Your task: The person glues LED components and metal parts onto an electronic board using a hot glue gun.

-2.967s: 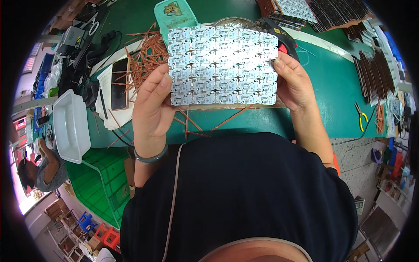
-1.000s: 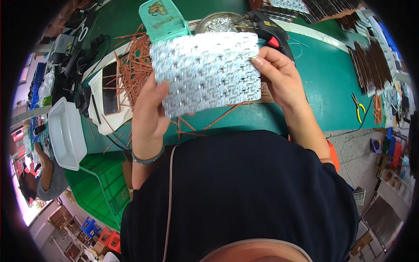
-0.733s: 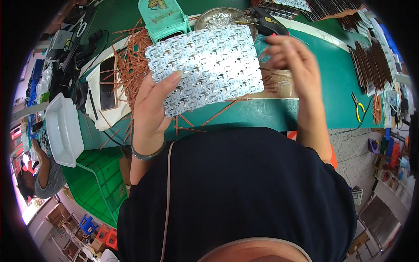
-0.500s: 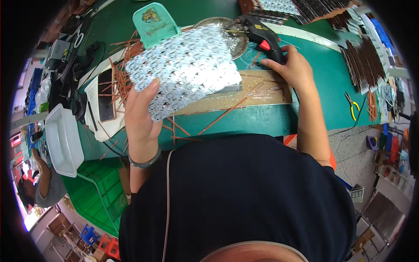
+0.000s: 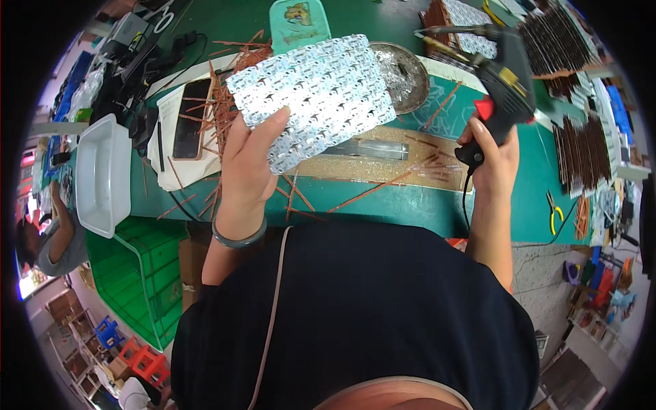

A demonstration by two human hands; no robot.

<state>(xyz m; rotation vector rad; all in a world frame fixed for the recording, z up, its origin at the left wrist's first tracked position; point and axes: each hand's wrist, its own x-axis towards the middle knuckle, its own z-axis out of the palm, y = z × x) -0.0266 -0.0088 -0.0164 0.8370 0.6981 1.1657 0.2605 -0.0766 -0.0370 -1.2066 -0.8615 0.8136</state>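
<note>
My left hand (image 5: pixel 254 160) grips the near left corner of a silvery-white panel of small circuit boards (image 5: pixel 311 99), thumb on top. The panel is tilted above the table. My right hand (image 5: pixel 493 152) is wrapped round the handle of a black soldering gun (image 5: pixel 506 85) with a red trigger. The gun's metal tip points left, beyond the panel's right edge. Below the panel lies a tan board (image 5: pixel 427 160) carrying a grey metal bar (image 5: pixel 369 149) and loose brown strips. A round metal dish (image 5: pixel 403 78) with shiny bits stands behind the panel's right side.
Many brown strips (image 5: pixel 222 109) lie heaped left of the panel, near a phone (image 5: pixel 193 119). A green plastic holder (image 5: pixel 298 24) is behind. Stacked board panels (image 5: pixel 581 157) and yellow-handled pliers (image 5: pixel 554 213) lie right. A white bin (image 5: pixel 102 178) sits left; a person (image 5: pixel 55 236) is beyond.
My right hand has taken hold of the soldering gun and lifted it off the dish, up and to the right. The panel in my left hand remains held, and the whole view has shifted.
</note>
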